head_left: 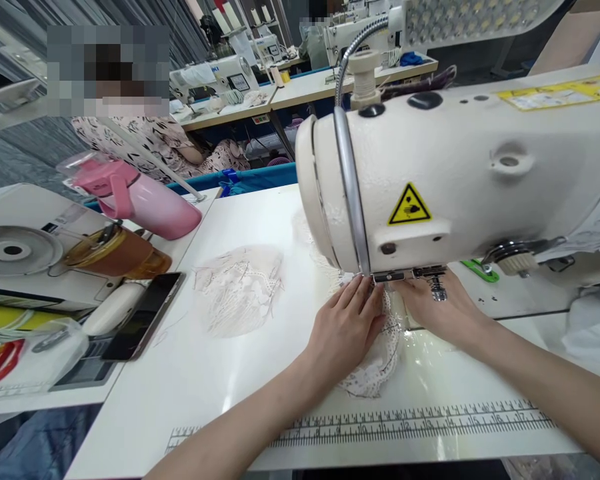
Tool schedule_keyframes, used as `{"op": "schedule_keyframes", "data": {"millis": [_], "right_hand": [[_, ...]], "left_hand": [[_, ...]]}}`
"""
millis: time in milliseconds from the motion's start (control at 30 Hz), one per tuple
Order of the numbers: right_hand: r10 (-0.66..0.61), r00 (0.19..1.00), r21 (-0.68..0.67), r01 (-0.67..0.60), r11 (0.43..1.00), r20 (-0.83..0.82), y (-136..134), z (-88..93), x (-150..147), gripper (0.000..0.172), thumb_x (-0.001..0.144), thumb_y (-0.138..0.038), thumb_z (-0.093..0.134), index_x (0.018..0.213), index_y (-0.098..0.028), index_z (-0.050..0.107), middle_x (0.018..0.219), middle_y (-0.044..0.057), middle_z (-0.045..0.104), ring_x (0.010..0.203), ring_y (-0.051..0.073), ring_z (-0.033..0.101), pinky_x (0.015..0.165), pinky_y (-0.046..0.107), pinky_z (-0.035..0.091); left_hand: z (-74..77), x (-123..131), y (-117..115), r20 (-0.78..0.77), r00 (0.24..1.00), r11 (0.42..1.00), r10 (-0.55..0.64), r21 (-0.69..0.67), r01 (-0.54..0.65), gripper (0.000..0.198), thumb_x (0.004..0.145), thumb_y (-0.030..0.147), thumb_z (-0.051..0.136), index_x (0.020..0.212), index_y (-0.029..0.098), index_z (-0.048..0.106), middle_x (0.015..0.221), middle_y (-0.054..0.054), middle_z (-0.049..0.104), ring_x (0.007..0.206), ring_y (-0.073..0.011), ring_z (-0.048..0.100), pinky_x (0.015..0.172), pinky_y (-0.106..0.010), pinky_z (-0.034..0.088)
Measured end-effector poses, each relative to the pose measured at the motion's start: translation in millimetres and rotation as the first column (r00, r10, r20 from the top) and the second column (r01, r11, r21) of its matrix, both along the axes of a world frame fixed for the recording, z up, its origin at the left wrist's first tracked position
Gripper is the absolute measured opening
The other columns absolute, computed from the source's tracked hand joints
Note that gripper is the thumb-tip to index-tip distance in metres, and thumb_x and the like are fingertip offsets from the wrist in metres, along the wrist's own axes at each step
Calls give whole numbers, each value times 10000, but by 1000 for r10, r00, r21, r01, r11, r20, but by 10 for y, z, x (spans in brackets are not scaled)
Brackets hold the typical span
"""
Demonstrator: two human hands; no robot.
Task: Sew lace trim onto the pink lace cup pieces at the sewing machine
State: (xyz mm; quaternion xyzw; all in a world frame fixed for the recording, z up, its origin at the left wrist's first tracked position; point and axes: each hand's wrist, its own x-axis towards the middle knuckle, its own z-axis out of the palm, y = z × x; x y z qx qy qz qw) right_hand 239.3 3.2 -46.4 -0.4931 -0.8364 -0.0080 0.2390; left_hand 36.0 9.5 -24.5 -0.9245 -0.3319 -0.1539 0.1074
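A white sewing machine (pixel 455 160) reaches in from the right, its head over the table. Under its needle area lies a white piece of lace fabric (pixel 380 370) with a scalloped edge. My left hand (pixel 347 327) rests flat on this lace, fingers stretched toward the presser foot, which is mostly hidden. On the far side of the needle area is my right hand (pixel 443 303), close to the lace; its fingertips are hidden behind the machine's metal parts. Left of my hands, a round pile of pale lace pieces (pixel 237 290) with loose threads lies on the table.
A printed ruler (pixel 360 427) runs along the table's front edge. At left are a phone (pixel 144 317), a pink bottle (pixel 150 200), an amber cup (pixel 115 253) and another machine (pixel 10 247). A green object (pixel 480 270) lies behind my right wrist. A person in patterned clothes sits beyond.
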Motion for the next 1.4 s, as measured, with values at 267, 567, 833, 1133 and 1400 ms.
{"op": "schedule_keyframes", "data": {"millis": [267, 567, 833, 1133, 1400], "right_hand": [[53, 998, 155, -55, 986, 16, 12, 165, -10, 383, 849, -56, 384, 1096, -234, 615, 902, 57, 681, 830, 198, 597, 719, 328, 450], [389, 919, 26, -388, 921, -68, 51, 238, 60, 287, 733, 8, 393, 740, -193, 597, 744, -6, 591, 724, 133, 490, 707, 283, 355], [402, 904, -152, -422, 894, -145, 16, 296, 107, 235, 717, -53, 426, 832, -206, 562, 862, 7, 599, 759, 143, 503, 776, 320, 374], [398, 891, -84, -423, 902, -217, 79, 157, 125, 74, 792, -150, 528, 758, -213, 547, 864, -12, 602, 807, 140, 522, 910, 371, 370], [413, 886, -38, -430, 902, -209, 37, 284, 96, 131, 842, -239, 559, 969, -227, 587, 949, 12, 645, 823, 161, 579, 790, 331, 442]], "left_hand": [[99, 23, -13, 62, 997, 996, -56, 76, 51, 274, 961, 267, 480, 1151, 111, 601, 1178, -110, 653, 1099, -237, 610, 896, -372, 519], [330, -278, -408, -118, 884, 883, -452, 86, 462, 179, 893, 296, 570, 809, 143, 614, 841, -38, 652, 705, -162, 582, 508, -288, 385], [306, -441, -536, -12, 976, 976, -216, -7, 216, 141, 909, 63, 454, 985, 115, 561, 986, -77, 657, 879, -192, 636, 569, -255, 475], [609, -211, -150, 23, 999, 864, -31, -502, 38, 308, 874, 385, 605, 1091, 189, 509, 916, -26, 668, 711, -168, 636, 548, -249, 461], [76, -85, -81, 195, 964, 974, -182, -101, 204, 170, 877, 69, 470, 840, 167, 604, 607, 27, 552, 535, -110, 479, 541, -257, 341]]}}
